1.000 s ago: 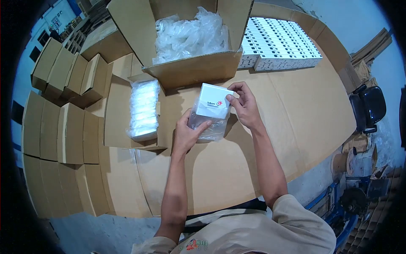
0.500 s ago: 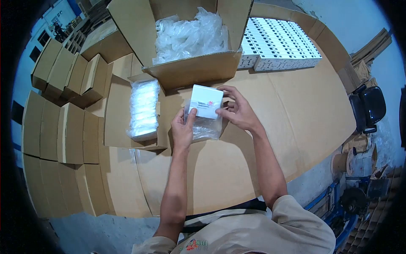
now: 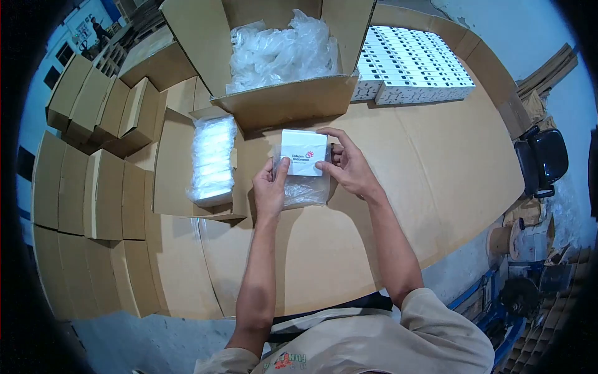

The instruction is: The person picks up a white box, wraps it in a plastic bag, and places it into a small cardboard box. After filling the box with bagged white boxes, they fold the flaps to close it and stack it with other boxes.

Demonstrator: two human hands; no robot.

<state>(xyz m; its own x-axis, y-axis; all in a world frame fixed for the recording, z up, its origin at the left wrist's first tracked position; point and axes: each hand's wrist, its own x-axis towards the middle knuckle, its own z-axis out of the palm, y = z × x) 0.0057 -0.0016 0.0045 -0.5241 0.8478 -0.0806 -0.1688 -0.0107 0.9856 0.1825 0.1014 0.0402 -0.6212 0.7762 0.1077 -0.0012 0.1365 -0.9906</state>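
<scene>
- My left hand [image 3: 269, 190] clamps the white box [image 3: 303, 144] and clear bag [image 3: 305, 192] at their left edge; my right hand [image 3: 353, 167] pinches the box's right side.
- The box sits between my hands over the cardboard surface [image 3: 461, 181]; how far it's inside the bag, I can't tell.
- A corner could tear the thin film if I push crooked; a loose pinch could drop the box.
- Around me: a small carton [image 3: 173, 168] of wrapped packs [image 3: 212, 162], a large carton [image 3: 286, 106] of crumpled plastic [image 3: 280, 53], a black chair [image 3: 548, 156] off right.
</scene>
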